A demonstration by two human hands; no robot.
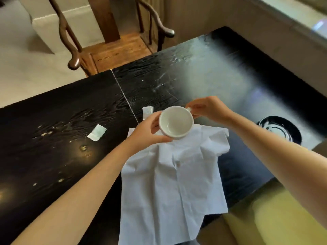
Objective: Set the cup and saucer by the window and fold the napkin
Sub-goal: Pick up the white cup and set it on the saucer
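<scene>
A person holds an empty white cup (175, 122) in both hands above the far edge of a white napkin (177, 183), which lies spread open and creased on a dark wooden table (70, 103). The left hand (146, 131) curls round the cup's side while the right hand (208, 108) pinches its handle. A dark saucer (281, 129) sits well apart to the right, and two small packets (97, 132) lie to the left.

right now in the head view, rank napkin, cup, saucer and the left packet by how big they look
1. napkin
2. saucer and cup: look alike, and the cup looks lifted toward the camera, so unranked
3. left packet
</scene>
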